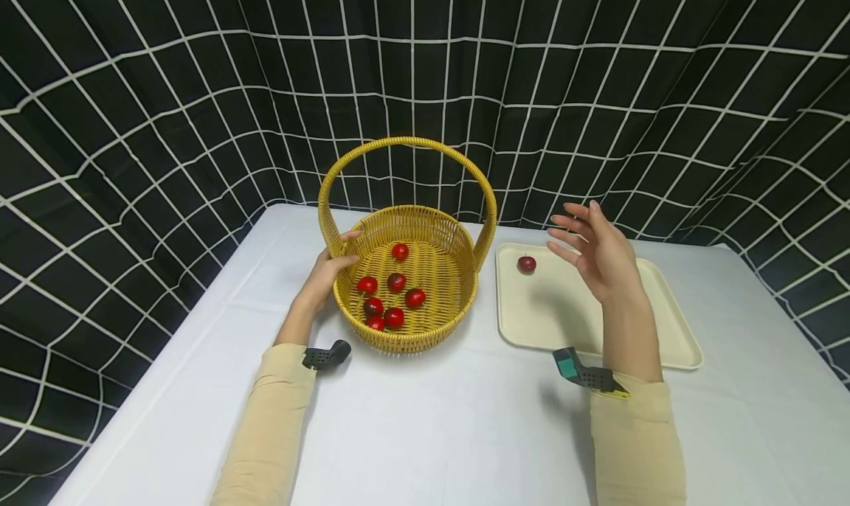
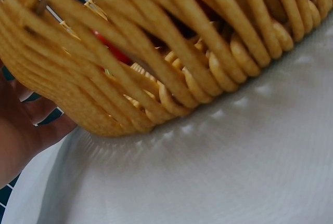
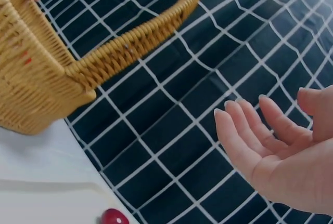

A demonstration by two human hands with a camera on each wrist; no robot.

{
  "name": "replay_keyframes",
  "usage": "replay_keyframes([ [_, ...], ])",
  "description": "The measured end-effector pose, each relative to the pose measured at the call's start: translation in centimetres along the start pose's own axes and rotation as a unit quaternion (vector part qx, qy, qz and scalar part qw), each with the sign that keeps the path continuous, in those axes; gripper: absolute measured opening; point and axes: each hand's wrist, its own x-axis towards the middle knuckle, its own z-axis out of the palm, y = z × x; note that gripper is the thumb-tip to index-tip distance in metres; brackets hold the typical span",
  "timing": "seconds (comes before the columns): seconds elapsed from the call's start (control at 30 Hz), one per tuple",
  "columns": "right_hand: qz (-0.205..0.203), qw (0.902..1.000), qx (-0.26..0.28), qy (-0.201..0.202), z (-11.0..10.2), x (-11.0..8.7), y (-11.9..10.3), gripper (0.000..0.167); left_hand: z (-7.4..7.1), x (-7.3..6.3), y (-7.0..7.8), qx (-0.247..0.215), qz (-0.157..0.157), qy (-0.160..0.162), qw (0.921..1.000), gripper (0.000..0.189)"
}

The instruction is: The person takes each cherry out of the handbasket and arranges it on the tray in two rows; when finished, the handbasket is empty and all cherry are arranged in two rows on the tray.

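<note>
A yellow woven basket [image 1: 405,341] with a tall arched handle stands on the table, with several red cherries [image 1: 415,298] on its floor. My left hand [image 1: 322,276] grips the basket's left rim at the foot of the handle, its fingertips over the inside edge. In the left wrist view the basket's slatted wall [image 2: 171,73] fills the upper part and hides most of that hand. Over the cream tray [image 1: 524,325] hovers my right hand [image 1: 603,259], empty, with relaxed, spread fingers. One dark red cherry [image 1: 527,264] lies near the tray's far left corner.
A white cloth [image 1: 438,425] covers the table. Black curtains [image 1: 412,71] with a white grid hang behind and at both sides. The basket's handle [image 3: 140,39] arches high between the two hands. Each wrist wears a dark camera mount [image 1: 325,356].
</note>
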Motion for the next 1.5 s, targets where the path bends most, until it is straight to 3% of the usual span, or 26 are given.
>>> replay_keyframes([
  [0.23, -0.016, 0.9993, -0.028, -0.018, 1.5, -0.4, 0.1, 0.046, 0.0, -0.1, 0.0, -0.003, -0.003, 0.002, 1.0, 0.053],
  [0.87, -0.054, 0.9951, -0.06, -0.057, 4.8, -2.0, -0.2, 0.035, 0.0, 0.0, 0.0, 0.0, -0.001, 0.0, 1.0, 0.052],
  [1.5, 0.003, 0.9853, -0.052, -0.163, 7.7, -2.3, 1.6, 0.033, -0.1, 0.1, -0.1, 0.0, 0.004, -0.003, 1.0, 0.051],
])
